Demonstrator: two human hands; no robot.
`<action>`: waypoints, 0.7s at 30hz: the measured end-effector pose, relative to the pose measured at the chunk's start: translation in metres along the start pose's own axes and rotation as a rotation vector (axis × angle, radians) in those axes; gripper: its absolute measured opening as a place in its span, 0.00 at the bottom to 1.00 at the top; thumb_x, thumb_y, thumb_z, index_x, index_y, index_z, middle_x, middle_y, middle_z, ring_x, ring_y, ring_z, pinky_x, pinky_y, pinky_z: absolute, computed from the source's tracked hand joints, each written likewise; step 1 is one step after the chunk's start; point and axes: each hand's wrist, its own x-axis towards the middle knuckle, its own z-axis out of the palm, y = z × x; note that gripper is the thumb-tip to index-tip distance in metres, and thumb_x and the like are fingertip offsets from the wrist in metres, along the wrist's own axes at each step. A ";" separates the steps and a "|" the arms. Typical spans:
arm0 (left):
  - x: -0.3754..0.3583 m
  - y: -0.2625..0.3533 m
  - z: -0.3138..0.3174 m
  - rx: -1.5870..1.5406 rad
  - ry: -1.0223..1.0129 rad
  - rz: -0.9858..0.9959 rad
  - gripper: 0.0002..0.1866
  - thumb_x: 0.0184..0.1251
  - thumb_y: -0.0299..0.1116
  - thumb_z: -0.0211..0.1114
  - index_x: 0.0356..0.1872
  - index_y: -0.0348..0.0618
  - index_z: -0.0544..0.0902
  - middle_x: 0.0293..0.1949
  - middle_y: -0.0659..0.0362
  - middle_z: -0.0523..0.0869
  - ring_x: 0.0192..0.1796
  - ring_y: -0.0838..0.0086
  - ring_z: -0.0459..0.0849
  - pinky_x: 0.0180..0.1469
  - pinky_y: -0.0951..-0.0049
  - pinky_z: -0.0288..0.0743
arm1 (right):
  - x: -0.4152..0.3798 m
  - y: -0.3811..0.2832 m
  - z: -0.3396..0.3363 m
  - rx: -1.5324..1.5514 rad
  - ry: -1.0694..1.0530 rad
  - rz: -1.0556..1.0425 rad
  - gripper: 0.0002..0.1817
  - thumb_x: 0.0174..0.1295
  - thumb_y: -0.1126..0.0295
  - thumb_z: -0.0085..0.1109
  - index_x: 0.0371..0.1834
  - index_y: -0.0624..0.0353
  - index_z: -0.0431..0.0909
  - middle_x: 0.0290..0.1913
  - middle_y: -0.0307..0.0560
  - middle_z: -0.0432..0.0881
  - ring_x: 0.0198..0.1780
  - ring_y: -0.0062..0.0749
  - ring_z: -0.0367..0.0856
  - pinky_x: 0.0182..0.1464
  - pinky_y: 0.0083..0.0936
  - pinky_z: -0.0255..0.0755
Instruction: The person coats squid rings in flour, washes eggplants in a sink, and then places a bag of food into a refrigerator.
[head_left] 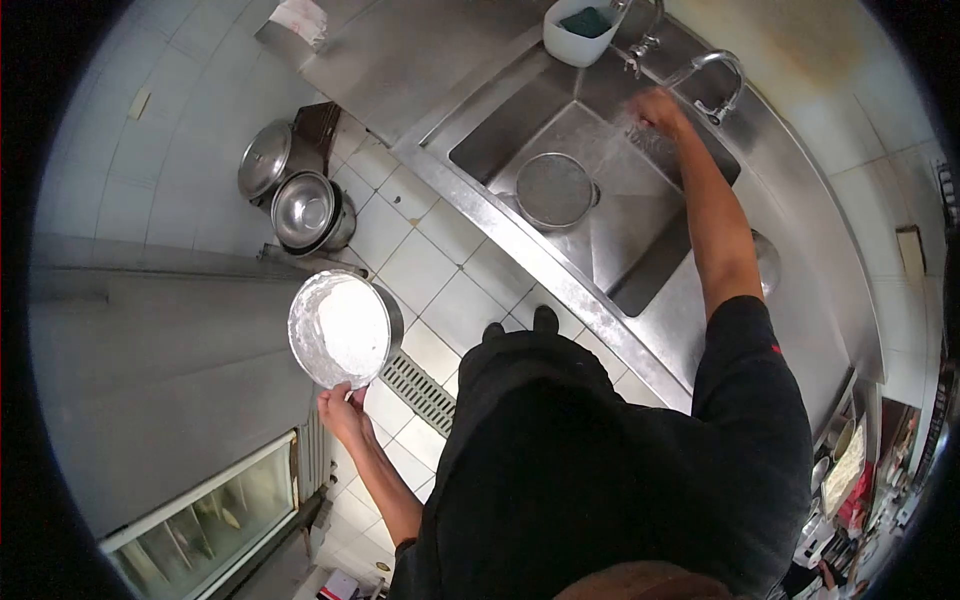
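With my left hand [345,415] I hold the pot [394,318] by its rim: round, metal, open-topped, white contents [352,325] inside, white smears up its inner wall.

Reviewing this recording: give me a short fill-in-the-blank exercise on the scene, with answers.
1. The person's left hand holds a round silver metal pot whose contents are ____ in colour.
2. Inside the rectangular stainless-steel sink, near the person's blurred right hand, a grey metal item has a ____ outline.
3. The white plastic tub holds a dark ____ pad.
Missing words: white; round; green.
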 end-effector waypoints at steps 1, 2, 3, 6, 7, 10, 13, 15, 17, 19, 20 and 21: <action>0.002 0.001 0.001 0.009 -0.016 -0.007 0.11 0.49 0.15 0.57 0.30 0.40 0.67 0.32 0.54 0.76 0.28 0.68 0.79 0.31 0.67 0.84 | -0.010 -0.015 -0.008 0.075 0.046 0.047 0.20 0.60 0.53 0.56 0.37 0.60 0.84 0.41 0.52 0.85 0.42 0.41 0.82 0.49 0.36 0.73; 0.003 0.002 0.002 0.019 -0.034 -0.014 0.11 0.49 0.15 0.57 0.30 0.40 0.67 0.32 0.54 0.76 0.28 0.68 0.79 0.32 0.67 0.84 | -0.016 -0.024 -0.012 0.062 0.175 0.024 0.20 0.60 0.54 0.56 0.36 0.61 0.84 0.42 0.51 0.85 0.43 0.41 0.82 0.49 0.36 0.73; 0.004 0.004 0.001 0.033 -0.054 -0.017 0.11 0.50 0.15 0.57 0.30 0.40 0.67 0.32 0.54 0.76 0.29 0.68 0.79 0.32 0.67 0.84 | -0.023 -0.029 -0.014 0.051 0.304 0.005 0.19 0.60 0.54 0.56 0.36 0.62 0.84 0.43 0.51 0.85 0.44 0.41 0.82 0.49 0.36 0.74; 0.010 0.003 -0.004 0.039 -0.102 0.015 0.11 0.50 0.16 0.57 0.31 0.40 0.67 0.33 0.54 0.76 0.30 0.67 0.79 0.33 0.66 0.83 | 0.004 -0.011 -0.006 0.449 0.191 -0.066 0.20 0.62 0.56 0.54 0.43 0.63 0.82 0.48 0.50 0.83 0.48 0.39 0.82 0.49 0.34 0.75; 0.011 0.007 -0.005 0.075 -0.137 -0.009 0.11 0.50 0.16 0.57 0.32 0.40 0.67 0.33 0.55 0.76 0.32 0.67 0.79 0.35 0.65 0.83 | 0.005 -0.018 0.000 0.800 0.245 0.085 0.21 0.61 0.55 0.55 0.47 0.62 0.81 0.50 0.50 0.82 0.49 0.39 0.81 0.50 0.34 0.75; 0.006 0.009 -0.004 0.058 -0.133 -0.003 0.11 0.50 0.17 0.58 0.33 0.39 0.68 0.34 0.55 0.75 0.32 0.67 0.79 0.35 0.65 0.82 | -0.017 -0.060 0.004 0.504 0.287 0.283 0.24 0.58 0.54 0.58 0.52 0.58 0.79 0.53 0.49 0.81 0.52 0.38 0.80 0.51 0.33 0.75; 0.028 -0.002 -0.017 0.122 -0.185 -0.029 0.09 0.51 0.18 0.58 0.32 0.38 0.69 0.32 0.54 0.76 0.32 0.65 0.79 0.32 0.65 0.81 | -0.062 -0.112 0.003 -0.156 0.171 0.486 0.27 0.54 0.52 0.61 0.55 0.55 0.78 0.55 0.47 0.80 0.56 0.36 0.79 0.53 0.32 0.75; 0.040 0.002 -0.019 0.119 -0.213 -0.037 0.08 0.52 0.19 0.58 0.31 0.38 0.69 0.32 0.53 0.76 0.32 0.65 0.79 0.30 0.65 0.80 | -0.055 -0.106 -0.005 -0.093 0.264 0.610 0.28 0.52 0.51 0.61 0.55 0.54 0.79 0.55 0.46 0.81 0.57 0.36 0.79 0.52 0.31 0.76; 0.033 0.003 -0.018 0.086 -0.210 -0.039 0.07 0.52 0.19 0.58 0.29 0.38 0.69 0.31 0.53 0.77 0.31 0.65 0.79 0.29 0.65 0.79 | -0.030 -0.082 -0.018 0.029 0.417 0.688 0.28 0.53 0.49 0.61 0.54 0.54 0.79 0.54 0.45 0.81 0.57 0.35 0.79 0.50 0.30 0.76; 0.033 0.000 -0.020 0.107 -0.184 0.029 0.06 0.52 0.19 0.58 0.27 0.37 0.69 0.31 0.52 0.77 0.31 0.64 0.79 0.29 0.63 0.81 | -0.017 -0.046 -0.059 -0.109 0.365 0.679 0.27 0.54 0.49 0.60 0.53 0.56 0.80 0.52 0.44 0.82 0.54 0.33 0.81 0.49 0.30 0.76; 0.027 0.002 -0.019 0.128 -0.126 0.040 0.06 0.52 0.19 0.58 0.27 0.37 0.68 0.30 0.53 0.77 0.30 0.63 0.80 0.29 0.62 0.82 | -0.033 -0.049 -0.073 -0.141 0.514 0.739 0.25 0.56 0.50 0.60 0.51 0.54 0.82 0.52 0.43 0.82 0.53 0.32 0.82 0.48 0.29 0.76; 0.028 0.002 -0.018 0.108 -0.124 0.033 0.06 0.52 0.19 0.58 0.27 0.37 0.68 0.31 0.52 0.77 0.30 0.63 0.80 0.30 0.62 0.83 | -0.010 -0.017 -0.072 -0.137 0.466 0.798 0.23 0.55 0.50 0.61 0.50 0.52 0.83 0.52 0.42 0.82 0.52 0.32 0.82 0.47 0.31 0.76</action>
